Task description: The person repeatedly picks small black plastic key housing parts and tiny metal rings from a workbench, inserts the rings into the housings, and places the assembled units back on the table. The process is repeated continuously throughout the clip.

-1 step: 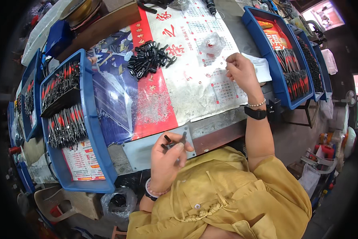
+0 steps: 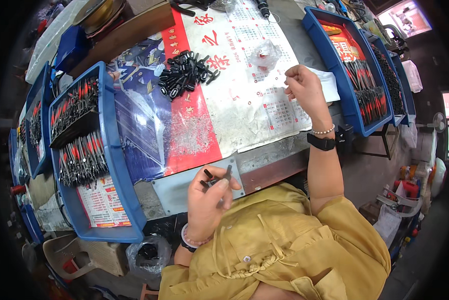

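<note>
Close to the table's front edge, my left hand (image 2: 204, 207) is closed around several small black rod-like pieces (image 2: 228, 171). Their ends stick out between thumb and fingers; what exactly they are cannot be told. Farther off to the right, my right hand (image 2: 307, 90) hovers over the white printed sheet (image 2: 229, 122), thumb and fingers drawn together. Anything in that pinch is too small to make out. A heap of black, elongated parts with oval openings (image 2: 177, 87) lies left of the sheet's middle. Near my right hand rests a crumpled clear plastic bag (image 2: 265, 56) with small bits in it.
At the left stands a blue tray (image 2: 115, 150) of black-and-red tools in rows. Another blue tray (image 2: 342, 97) at the right holds similar tools. A grey metal plate (image 2: 172, 192) sits at the front edge. A plastic bag (image 2: 149, 252) with dark contents hangs below.
</note>
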The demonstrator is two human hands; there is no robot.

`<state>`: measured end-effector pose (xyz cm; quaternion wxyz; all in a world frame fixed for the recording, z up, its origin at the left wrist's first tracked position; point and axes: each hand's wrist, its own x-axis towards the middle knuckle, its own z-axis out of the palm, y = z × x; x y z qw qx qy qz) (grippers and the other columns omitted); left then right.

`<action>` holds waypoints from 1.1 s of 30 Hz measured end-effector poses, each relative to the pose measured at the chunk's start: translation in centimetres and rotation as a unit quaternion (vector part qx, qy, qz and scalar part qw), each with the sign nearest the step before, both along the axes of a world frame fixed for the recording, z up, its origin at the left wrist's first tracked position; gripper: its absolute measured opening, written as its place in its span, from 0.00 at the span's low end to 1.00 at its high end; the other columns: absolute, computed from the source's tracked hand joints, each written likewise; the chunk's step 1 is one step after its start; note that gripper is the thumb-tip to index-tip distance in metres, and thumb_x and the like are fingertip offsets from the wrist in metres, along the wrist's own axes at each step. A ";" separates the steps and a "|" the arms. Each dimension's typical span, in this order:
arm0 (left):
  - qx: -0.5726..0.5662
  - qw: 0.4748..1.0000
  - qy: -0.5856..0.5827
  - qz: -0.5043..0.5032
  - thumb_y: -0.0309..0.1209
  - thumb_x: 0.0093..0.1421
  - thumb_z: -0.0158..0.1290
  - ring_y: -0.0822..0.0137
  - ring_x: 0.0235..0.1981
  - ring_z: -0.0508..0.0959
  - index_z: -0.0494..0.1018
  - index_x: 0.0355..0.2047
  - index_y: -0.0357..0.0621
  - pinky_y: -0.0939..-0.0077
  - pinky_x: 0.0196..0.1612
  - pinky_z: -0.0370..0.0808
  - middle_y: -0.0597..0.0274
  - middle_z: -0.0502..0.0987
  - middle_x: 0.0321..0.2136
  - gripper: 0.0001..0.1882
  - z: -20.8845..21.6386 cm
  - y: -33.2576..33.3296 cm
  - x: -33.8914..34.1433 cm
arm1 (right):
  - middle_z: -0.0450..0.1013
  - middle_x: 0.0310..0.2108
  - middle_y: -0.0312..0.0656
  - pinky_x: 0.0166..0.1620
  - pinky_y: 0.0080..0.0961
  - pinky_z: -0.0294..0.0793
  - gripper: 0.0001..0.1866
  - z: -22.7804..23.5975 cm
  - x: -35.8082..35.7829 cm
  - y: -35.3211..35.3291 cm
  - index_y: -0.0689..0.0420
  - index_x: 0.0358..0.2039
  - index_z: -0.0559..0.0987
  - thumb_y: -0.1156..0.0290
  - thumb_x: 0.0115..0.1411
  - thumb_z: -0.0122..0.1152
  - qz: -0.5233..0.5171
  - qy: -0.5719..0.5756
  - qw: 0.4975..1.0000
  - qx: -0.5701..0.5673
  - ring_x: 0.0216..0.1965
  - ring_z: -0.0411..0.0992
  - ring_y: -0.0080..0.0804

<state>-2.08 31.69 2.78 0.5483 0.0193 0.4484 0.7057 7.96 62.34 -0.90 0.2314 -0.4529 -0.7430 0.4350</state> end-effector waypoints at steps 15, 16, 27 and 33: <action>0.000 0.999 0.030 -0.017 0.23 0.62 0.46 0.81 0.17 0.67 0.67 0.43 0.37 0.87 0.19 0.62 0.54 0.77 0.30 0.08 -0.1 -0.2 -0.2 | 0.75 0.25 0.52 0.34 0.32 0.74 0.06 -0.3 -2.2 -0.1 0.67 0.26 0.76 0.76 0.50 0.57 0.099 -0.143 0.973 0.153 0.28 0.76 0.42; 0.001 0.999 0.037 -0.017 0.23 0.63 0.46 0.81 0.17 0.67 0.67 0.42 0.37 0.87 0.19 0.62 0.54 0.77 0.30 0.08 -0.2 -0.2 -0.3 | 0.76 0.25 0.50 0.33 0.29 0.74 0.06 0.1 -2.0 -1.0 0.67 0.26 0.75 0.77 0.50 0.57 0.090 -0.100 0.984 0.119 0.27 0.76 0.38; -0.011 0.997 0.081 -0.014 0.23 0.63 0.48 0.81 0.17 0.68 0.68 0.42 0.37 0.88 0.20 0.63 0.57 0.77 0.29 0.08 -0.1 0.2 -0.2 | 0.75 0.34 0.39 0.40 0.19 0.77 0.07 4.3 -1.5 -12.8 0.67 0.38 0.76 0.80 0.59 0.56 0.216 0.178 0.892 -0.356 0.35 0.77 0.25; -0.008 0.993 0.120 0.002 0.22 0.62 0.48 0.83 0.18 0.67 0.67 0.42 0.35 0.89 0.21 0.65 0.58 0.77 0.29 0.09 0.1 -0.4 -0.2 | 0.74 0.31 0.38 0.35 0.18 0.75 0.06 4.5 -1.9 -14.9 0.66 0.36 0.76 0.76 0.61 0.56 0.230 0.169 0.889 -0.357 0.30 0.73 0.20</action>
